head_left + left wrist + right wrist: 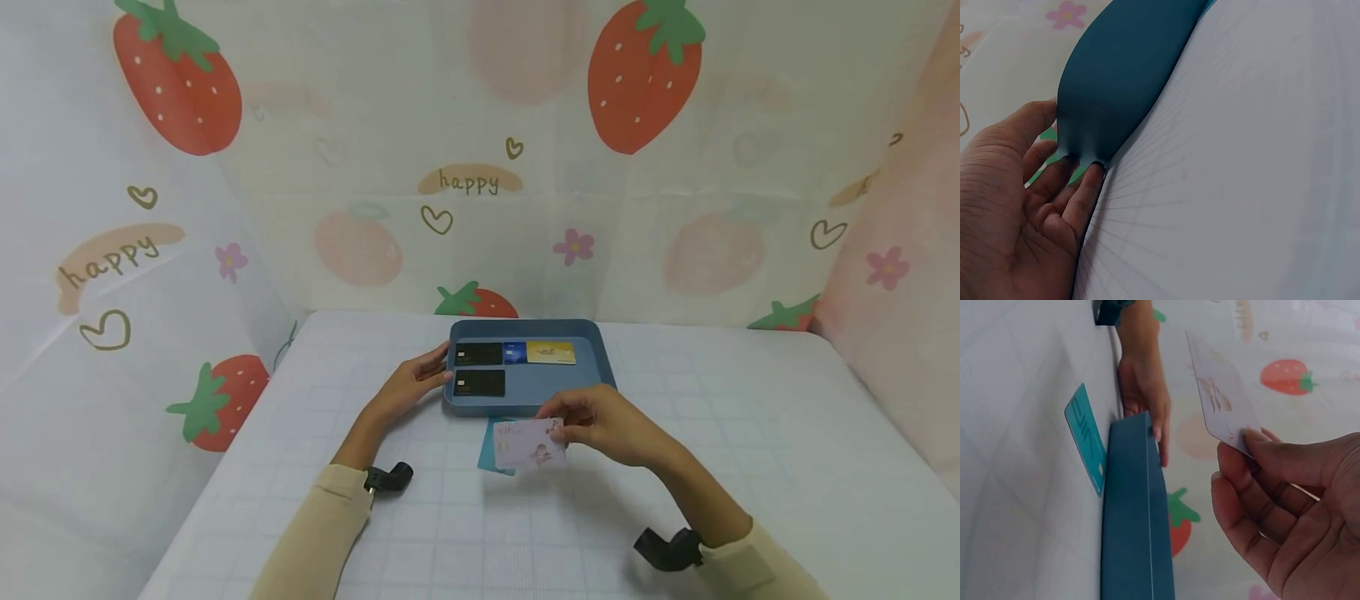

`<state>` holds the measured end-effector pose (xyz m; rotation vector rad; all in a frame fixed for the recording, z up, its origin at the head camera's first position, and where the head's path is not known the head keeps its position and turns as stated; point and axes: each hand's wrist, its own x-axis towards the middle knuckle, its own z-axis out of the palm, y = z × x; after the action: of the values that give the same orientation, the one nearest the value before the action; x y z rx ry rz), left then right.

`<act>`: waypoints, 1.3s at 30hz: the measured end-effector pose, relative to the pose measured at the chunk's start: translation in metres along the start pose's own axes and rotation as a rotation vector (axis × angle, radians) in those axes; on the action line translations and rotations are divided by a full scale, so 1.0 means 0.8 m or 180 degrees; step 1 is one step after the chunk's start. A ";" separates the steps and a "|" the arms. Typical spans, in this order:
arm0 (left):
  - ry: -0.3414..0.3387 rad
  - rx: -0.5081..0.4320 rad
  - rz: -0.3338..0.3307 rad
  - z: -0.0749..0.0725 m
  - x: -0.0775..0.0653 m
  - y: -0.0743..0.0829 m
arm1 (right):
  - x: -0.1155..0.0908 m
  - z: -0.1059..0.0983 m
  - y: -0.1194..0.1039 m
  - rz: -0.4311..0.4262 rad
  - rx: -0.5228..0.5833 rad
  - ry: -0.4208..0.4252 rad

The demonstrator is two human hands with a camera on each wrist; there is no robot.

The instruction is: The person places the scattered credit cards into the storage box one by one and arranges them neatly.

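Between the thumb and fingers of my right hand (pixel 611 425), a pale pink VIP card (pixel 525 446) is pinched by one end, raised off the table. A teal card (pixel 1088 439) lies on the table in front of the tray, partly covered by the pink one in the head view. My left hand (pixel 408 383) rests its fingers against the left side of the blue tray (pixel 555 408). Inside the tray, a black VIP card (pixel 478 354), a blue card (pixel 514 353) and a gold card (pixel 551 353) form a back row. A second black VIP card (pixel 480 383) lies before them.
The tray stands near the back of a table (pixel 420 533) covered with a pale checked cloth. A strawberry-patterned curtain (pixel 360 108) hangs behind and along both sides. A black wrist camera (pixel 667 550) sits on each forearm.
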<state>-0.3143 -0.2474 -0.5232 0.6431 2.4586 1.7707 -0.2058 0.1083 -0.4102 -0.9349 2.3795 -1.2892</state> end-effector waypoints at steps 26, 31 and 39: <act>0.0008 0.0069 -0.0055 0.002 -0.004 0.004 | 0.029 -0.040 0.008 0.0257 -0.0014 0.0351; 0.0007 0.0042 -0.0029 0.003 -0.007 0.009 | 0.034 -0.043 0.008 0.0305 -0.0087 0.0403; 0.0021 0.0088 -0.0018 0.003 -0.007 0.009 | 0.039 -0.045 0.007 0.0373 -0.0032 0.0437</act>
<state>-0.3064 -0.2452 -0.5183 0.6329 2.4909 1.7427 -0.2503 0.1128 -0.3929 -0.7188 2.5046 -1.3374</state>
